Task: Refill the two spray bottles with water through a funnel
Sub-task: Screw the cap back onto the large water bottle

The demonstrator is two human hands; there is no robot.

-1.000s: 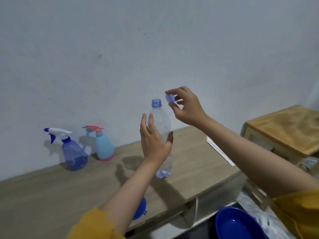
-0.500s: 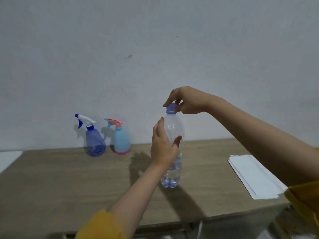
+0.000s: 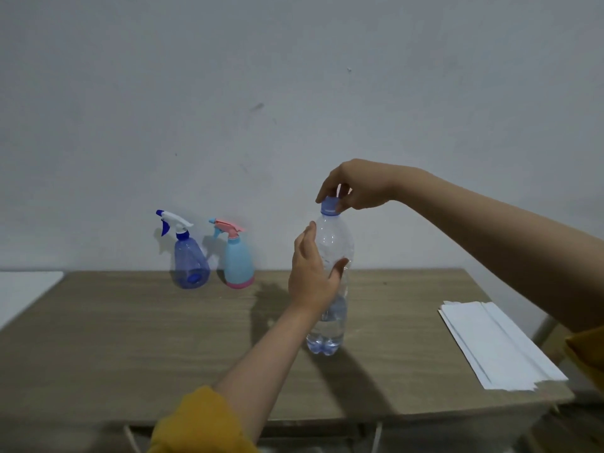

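A clear plastic water bottle (image 3: 335, 243) stands upright on the wooden table (image 3: 163, 338), with a little water at its bottom. My left hand (image 3: 313, 273) grips its middle, thumb on the right side. My right hand (image 3: 356, 189) pinches the blue cap (image 3: 329, 206) on the bottle's neck from above. At the back by the wall stand two spray bottles: a blue one with a white and blue trigger (image 3: 189, 256) and a light blue one with a pink trigger (image 3: 238, 256). No funnel is in view.
A stack of white paper sheets (image 3: 496, 344) lies at the table's right end. A grey wall rises right behind the table. A white surface (image 3: 26, 289) adjoins the table on the left.
My right hand brought the blue cap from beside the neck down onto the bottle's mouth and still holds it there. The camera turned left, so the stool and blue bowl left the view.
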